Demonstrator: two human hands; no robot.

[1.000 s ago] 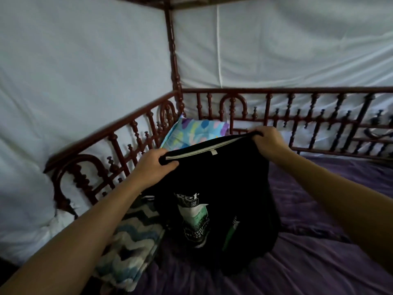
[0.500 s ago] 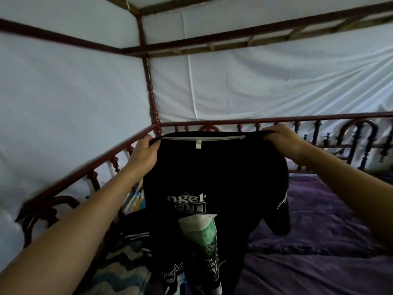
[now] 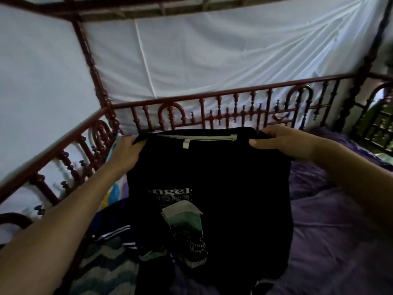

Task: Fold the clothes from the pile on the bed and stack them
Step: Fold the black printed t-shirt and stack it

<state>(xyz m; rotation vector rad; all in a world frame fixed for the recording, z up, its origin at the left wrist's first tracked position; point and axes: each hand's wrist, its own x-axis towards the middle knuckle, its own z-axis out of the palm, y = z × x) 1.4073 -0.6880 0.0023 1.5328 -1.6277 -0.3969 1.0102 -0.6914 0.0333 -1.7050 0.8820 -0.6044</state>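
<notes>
A black T-shirt (image 3: 234, 188) with white lettering and a green-and-white print hangs in front of me, held up by its shoulders. My left hand (image 3: 125, 154) grips the left shoulder and my right hand (image 3: 282, 143) grips the right one. The collar with its grey band and white label faces me at the top. The shirt's lower part reaches down to the bed (image 3: 340, 241), which has a purple cover. Under it on the left lie a dark garment with white stripes (image 3: 114, 233) and a zigzag-patterned cloth (image 3: 102, 271).
A dark red bed rail (image 3: 212, 99) with turned spindles runs along the far side and the left side. White cloth (image 3: 212, 52) hangs behind it. A colourful pillow (image 3: 116, 192) shows beside my left forearm. A corner post (image 3: 95, 71) rises at the back left.
I lifted the shirt off the bed by its shoulders and spread it wider. In the last half second my hands and the collar have come lower in view and the view tilted down.
</notes>
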